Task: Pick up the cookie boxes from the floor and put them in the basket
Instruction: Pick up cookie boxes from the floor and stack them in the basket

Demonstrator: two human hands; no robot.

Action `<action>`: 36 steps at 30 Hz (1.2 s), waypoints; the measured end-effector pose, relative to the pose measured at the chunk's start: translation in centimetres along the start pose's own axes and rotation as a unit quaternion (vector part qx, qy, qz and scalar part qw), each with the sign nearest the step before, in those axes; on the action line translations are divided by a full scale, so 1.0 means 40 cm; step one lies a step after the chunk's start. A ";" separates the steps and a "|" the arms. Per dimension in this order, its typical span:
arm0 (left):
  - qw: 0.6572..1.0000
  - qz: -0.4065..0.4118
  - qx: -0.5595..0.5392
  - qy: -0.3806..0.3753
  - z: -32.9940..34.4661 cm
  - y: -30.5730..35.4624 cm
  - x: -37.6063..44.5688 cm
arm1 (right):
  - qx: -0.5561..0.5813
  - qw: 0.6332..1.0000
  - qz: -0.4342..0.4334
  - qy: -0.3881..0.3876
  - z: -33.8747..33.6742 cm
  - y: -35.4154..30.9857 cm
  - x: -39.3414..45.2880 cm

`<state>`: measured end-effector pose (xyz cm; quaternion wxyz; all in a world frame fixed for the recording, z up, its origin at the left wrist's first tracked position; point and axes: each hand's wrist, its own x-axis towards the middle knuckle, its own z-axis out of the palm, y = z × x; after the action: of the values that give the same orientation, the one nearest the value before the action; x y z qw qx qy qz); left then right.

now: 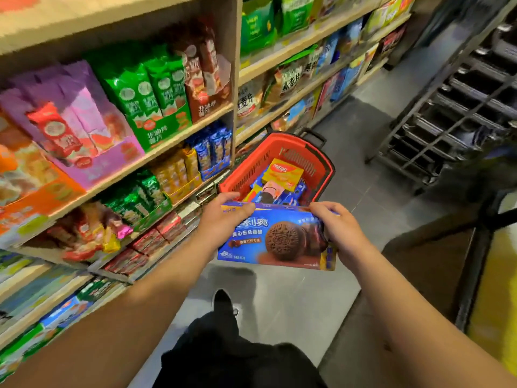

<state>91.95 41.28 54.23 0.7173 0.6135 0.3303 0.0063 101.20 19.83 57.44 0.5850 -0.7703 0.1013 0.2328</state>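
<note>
blue oreo box held above the floor just before the red basket, left hand grasping its left end, right hand grasping its right end, fingers curled over the top edge, yellow cookie box and other boxes in the basket, snack shelves at the left

Blue cookie box above red basket

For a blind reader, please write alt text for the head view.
Both hands, left and right, hold a blue cookie box just before a red basket on the floor, already holding a yellow box and others. Snack shelves stand left.
</note>
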 end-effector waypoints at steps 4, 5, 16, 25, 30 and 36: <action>0.999 -0.014 0.034 -0.038 0.052 0.063 0.160 | 0.033 0.999 0.026 0.017 -0.011 -0.044 0.144; 0.998 -0.019 0.038 -0.040 0.058 0.068 0.198 | 0.042 0.999 0.031 0.012 -0.011 -0.053 0.175; 0.988 -0.023 0.153 -0.006 0.273 0.190 0.702 | 0.080 0.993 0.075 -0.044 -0.091 -0.100 0.705; 0.964 -0.028 0.264 0.003 0.459 0.115 1.112 | 0.019 0.987 0.156 0.020 -0.100 -0.014 1.216; 0.960 -0.051 0.275 -0.010 0.499 -0.077 1.368 | -0.019 0.979 0.196 0.054 -0.026 0.128 1.448; 0.946 -0.039 0.320 0.039 0.548 -0.296 1.613 | -0.106 0.977 0.173 0.064 0.035 0.323 1.682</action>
<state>148.25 45.87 14.34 0.4694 0.7966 0.3664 -0.1037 153.93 25.17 14.03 0.4433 -0.8120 0.2452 0.2897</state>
